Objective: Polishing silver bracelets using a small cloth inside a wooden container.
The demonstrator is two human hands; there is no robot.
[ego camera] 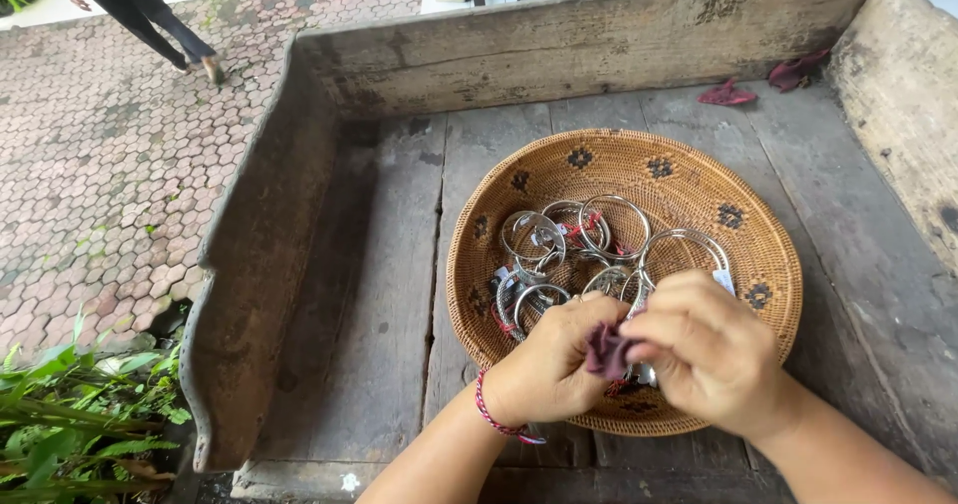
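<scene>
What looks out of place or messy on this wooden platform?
Two reddish cloth scraps lie loose by the back wall, away from the basket. The bangles sit heaped in it. Nothing looks spilled or broken.

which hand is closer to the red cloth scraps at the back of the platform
Right. The right hand is over the basket's near right side, below the red cloth scraps; the left hand sits further left, so farther off.

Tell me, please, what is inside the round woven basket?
The woven basket holds a loose pile of silver bangles, some with red thread and small tags. Both hands, the left hand and right hand, pinching a dark red cloth, cover its near part.
</scene>
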